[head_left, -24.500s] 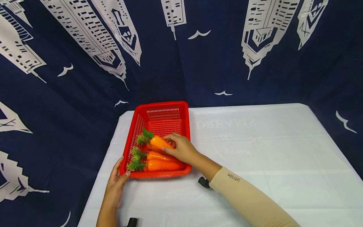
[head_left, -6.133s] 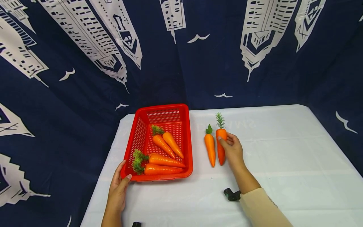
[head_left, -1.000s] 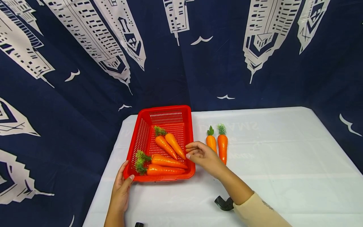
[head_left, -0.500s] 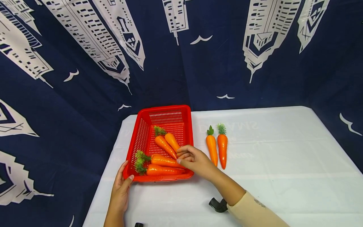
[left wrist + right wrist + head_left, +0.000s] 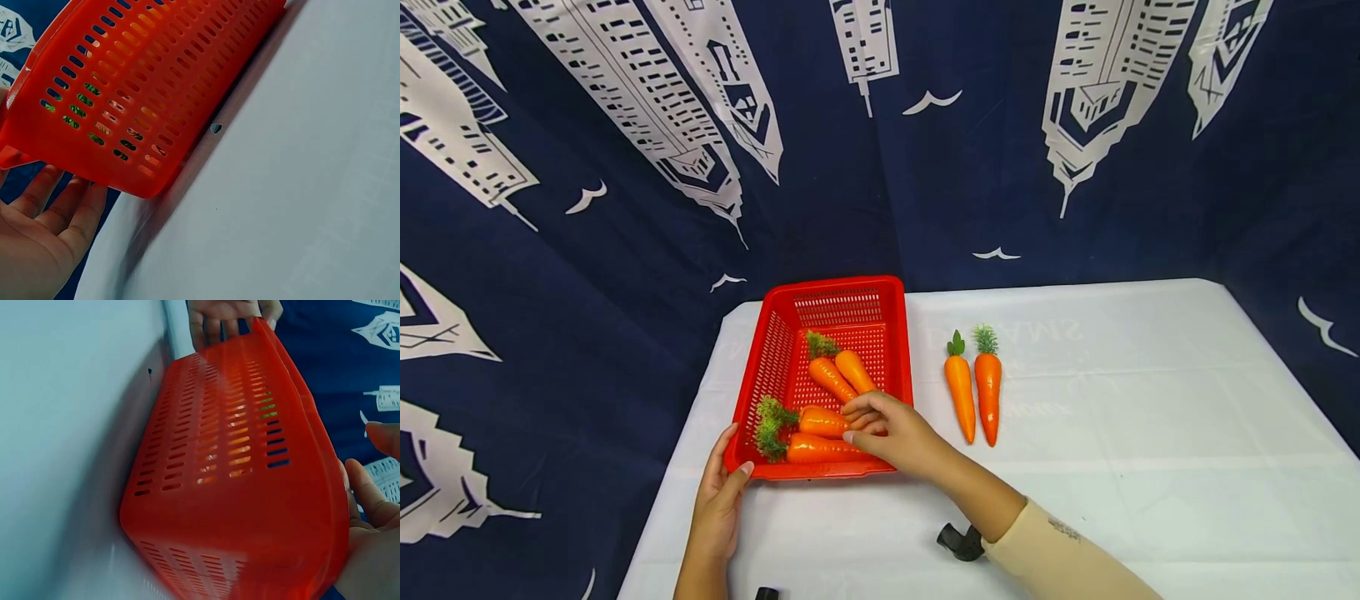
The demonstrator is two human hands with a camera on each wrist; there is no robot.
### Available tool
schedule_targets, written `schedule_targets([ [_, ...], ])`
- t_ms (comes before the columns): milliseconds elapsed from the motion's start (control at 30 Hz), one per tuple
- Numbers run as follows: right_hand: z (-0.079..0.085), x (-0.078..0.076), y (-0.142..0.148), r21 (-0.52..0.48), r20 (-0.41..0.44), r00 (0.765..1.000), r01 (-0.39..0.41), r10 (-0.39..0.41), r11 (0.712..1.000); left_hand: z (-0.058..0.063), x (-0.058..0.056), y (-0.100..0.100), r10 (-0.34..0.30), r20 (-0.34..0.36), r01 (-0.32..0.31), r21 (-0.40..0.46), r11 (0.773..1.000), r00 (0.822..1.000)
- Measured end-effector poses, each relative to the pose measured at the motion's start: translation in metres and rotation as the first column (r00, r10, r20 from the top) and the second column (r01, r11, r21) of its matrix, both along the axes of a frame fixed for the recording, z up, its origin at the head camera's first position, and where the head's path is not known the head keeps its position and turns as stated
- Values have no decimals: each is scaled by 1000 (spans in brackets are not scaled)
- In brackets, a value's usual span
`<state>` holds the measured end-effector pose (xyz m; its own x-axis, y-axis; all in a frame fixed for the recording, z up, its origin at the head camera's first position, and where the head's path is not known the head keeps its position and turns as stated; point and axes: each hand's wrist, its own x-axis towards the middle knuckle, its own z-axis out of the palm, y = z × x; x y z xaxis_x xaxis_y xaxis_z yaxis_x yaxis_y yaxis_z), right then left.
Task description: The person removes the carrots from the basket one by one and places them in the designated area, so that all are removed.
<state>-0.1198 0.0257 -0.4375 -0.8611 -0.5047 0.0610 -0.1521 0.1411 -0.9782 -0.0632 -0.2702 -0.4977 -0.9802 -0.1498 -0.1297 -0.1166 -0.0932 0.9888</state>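
A red slotted basket (image 5: 827,285) stands at the table's left, seen close up from the left wrist (image 5: 156,81) and the right wrist (image 5: 237,487). Inside lie two carrots at the far end (image 5: 842,375) and two along the near wall (image 5: 812,450). My right hand (image 5: 880,433) reaches over the basket's right rim, its fingers lying on the near carrots; the right wrist view shows its fingers (image 5: 369,519) fairly straight. My left hand (image 5: 718,500) rests against the basket's near left corner with straight fingers (image 5: 44,244). Two more carrots (image 5: 961,396) (image 5: 988,392) lie side by side on the cloth.
The table wears a white cloth (image 5: 1112,417) with faint lettering. A dark blue curtain with white tower prints (image 5: 925,167) hangs behind and on both sides. The basket sits near the table's left edge. A black wrist mount (image 5: 958,542) shows under my right forearm.
My right hand has moved left from beside the two table carrots, over the rim, down onto the near carrots in the basket. The left hand and basket have stayed put.
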Motion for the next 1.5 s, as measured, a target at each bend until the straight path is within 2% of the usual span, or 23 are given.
schedule_targets([
  [533,0,-4,-16,98,-4,997,-77,78,992,1,-1,1,-3,-11,3,-1,1000,1000],
  [967,-3,-16,-29,245,-63,988,-122,141,962,0,-1,0,-4,-14,4,0,1000,1000],
  [1500,-5,-19,-38,254,-22,983,-171,182,952,0,0,-1,-7,-11,7,-12,1000,1000],
])
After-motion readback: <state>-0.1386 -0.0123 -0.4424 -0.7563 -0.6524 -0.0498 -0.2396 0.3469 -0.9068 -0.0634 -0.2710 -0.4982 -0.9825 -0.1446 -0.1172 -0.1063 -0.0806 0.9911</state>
